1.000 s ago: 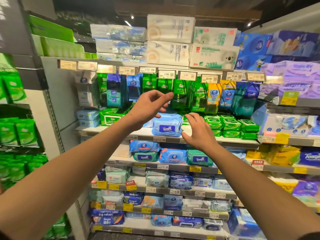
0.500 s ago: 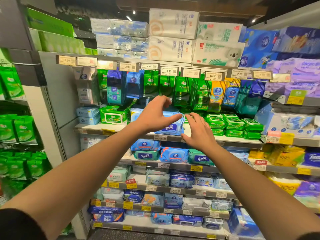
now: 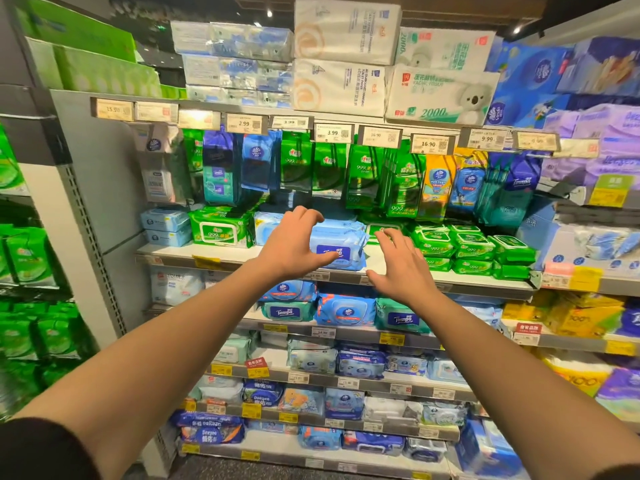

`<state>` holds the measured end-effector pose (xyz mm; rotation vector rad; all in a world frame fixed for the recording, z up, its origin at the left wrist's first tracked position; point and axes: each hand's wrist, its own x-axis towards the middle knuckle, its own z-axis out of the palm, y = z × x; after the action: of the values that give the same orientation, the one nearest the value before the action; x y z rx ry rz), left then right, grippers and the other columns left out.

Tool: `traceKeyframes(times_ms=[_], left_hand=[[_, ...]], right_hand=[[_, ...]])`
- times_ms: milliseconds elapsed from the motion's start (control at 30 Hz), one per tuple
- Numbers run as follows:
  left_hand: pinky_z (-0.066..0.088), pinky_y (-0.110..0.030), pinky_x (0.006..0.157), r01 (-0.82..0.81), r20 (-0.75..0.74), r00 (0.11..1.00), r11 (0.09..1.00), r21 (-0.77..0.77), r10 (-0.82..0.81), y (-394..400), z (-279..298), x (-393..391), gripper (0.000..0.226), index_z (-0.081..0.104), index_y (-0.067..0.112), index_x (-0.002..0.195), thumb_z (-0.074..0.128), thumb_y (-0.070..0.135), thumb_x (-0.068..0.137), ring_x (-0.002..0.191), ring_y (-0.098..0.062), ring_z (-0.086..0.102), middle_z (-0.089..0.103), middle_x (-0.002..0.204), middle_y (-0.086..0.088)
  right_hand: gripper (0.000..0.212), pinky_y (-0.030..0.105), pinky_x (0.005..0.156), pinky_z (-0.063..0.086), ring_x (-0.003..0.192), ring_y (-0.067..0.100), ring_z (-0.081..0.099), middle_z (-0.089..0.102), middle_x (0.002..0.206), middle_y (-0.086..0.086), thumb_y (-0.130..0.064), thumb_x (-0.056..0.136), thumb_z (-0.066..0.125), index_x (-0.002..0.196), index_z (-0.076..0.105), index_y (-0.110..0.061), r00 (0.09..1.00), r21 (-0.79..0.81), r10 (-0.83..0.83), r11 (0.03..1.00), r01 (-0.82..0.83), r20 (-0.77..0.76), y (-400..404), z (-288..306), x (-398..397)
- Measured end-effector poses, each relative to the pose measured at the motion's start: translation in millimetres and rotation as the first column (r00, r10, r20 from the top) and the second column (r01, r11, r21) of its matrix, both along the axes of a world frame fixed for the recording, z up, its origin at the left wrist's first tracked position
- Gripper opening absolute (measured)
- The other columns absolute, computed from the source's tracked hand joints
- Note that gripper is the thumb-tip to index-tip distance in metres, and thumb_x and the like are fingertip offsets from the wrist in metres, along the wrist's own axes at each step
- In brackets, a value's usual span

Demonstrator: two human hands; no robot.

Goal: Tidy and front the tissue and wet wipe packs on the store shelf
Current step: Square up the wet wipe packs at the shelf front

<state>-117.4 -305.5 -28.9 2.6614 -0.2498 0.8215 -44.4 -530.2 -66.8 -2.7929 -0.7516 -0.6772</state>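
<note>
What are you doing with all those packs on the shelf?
A person is tidying a store shelf of tissues and wet wipes. Both arms reach toward a light blue wipes pack lying on the shelf beside stacks of green packs. The left hand curves over the pack's left side, and the right hand hovers open just to its right. Neither hand clearly grips it yet.

The left part of the light-blue soft plastic wet wipe pack [image 3: 341, 245] at the front edge of the grey metal shelf [image 3: 450, 280] is covered by the left hand [image 3: 291, 245], and its dark-blue label is only partly readable. Whether it is touched cannot be told. The purple packs [image 3: 609, 133] at the right edge are blurred and cut off.
</note>
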Motion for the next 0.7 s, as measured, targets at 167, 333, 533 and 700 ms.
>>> traceKeyframes(times_ms=[167, 333, 533, 700], left_hand=[[0.042, -0.035, 0.094, -0.047, 0.007, 0.999, 0.999, 0.027, 0.047, 6.6, 3.4, 9.8, 0.07, 0.05, 0.011, 0.126, 0.076, 0.051, 0.075, 0.113, -0.024, 0.045, 0.05, 0.122, -0.007], [0.042, -0.036, 0.095, -0.084, 0.039, 0.996, 0.995, 0.059, 0.082, 6.5, 3.8, 13.2, 0.073, 0.05, 0.012, 0.128, 0.076, 0.052, 0.073, 0.113, -0.024, 0.043, 0.05, 0.122, -0.006], [0.045, -0.038, 0.096, -0.12, 0.023, 0.993, 0.992, 0.049, 0.119, 13.1, -12.9, 12.5, 0.073, 0.049, 0.015, 0.129, 0.076, 0.053, 0.073, 0.114, -0.022, 0.044, 0.05, 0.124, -0.003], [0.044, -0.039, 0.097, -0.123, 0.002, 0.992, 0.989, 0.079, 0.124, 35.5, -26.6, 9.8, 0.07, 0.05, 0.015, 0.127, 0.076, 0.052, 0.073, 0.116, -0.023, 0.045, 0.051, 0.123, -0.003]], right_hand=[[0.079, 0.046, 0.108, 0.036, 0.14, 0.028, 0.031, 0.03, 0.154, 0.008, -0.042, 0.086, 0.066, 0.15, 0.03, -0.014, 0.999, 0.014, 0.037, 0.999, -0.036, -0.017, 6.1, -4.2, 9.1], [0.079, 0.045, 0.106, 0.038, 0.138, 0.029, 0.033, 0.032, 0.151, 0.008, -0.039, 0.084, 0.066, 0.149, 0.03, -0.014, 0.997, 0.012, 0.067, 0.998, -0.066, -0.031, 10.1, -8.2, 15.9], [0.075, 0.044, 0.103, 0.04, 0.134, 0.028, 0.036, 0.033, 0.149, 0.008, -0.04, 0.085, 0.065, 0.147, 0.032, -0.015, 0.996, 0.004, 0.085, 0.996, -0.085, -0.033, 14.8, -16.0, 18.3], [0.074, 0.043, 0.102, 0.039, 0.133, 0.029, 0.037, 0.034, 0.148, 0.008, -0.038, 0.085, 0.066, 0.147, 0.032, -0.015, 0.997, 0.001, 0.058, 0.998, -0.058, -0.044, 27.7, -17.4, 17.8]])
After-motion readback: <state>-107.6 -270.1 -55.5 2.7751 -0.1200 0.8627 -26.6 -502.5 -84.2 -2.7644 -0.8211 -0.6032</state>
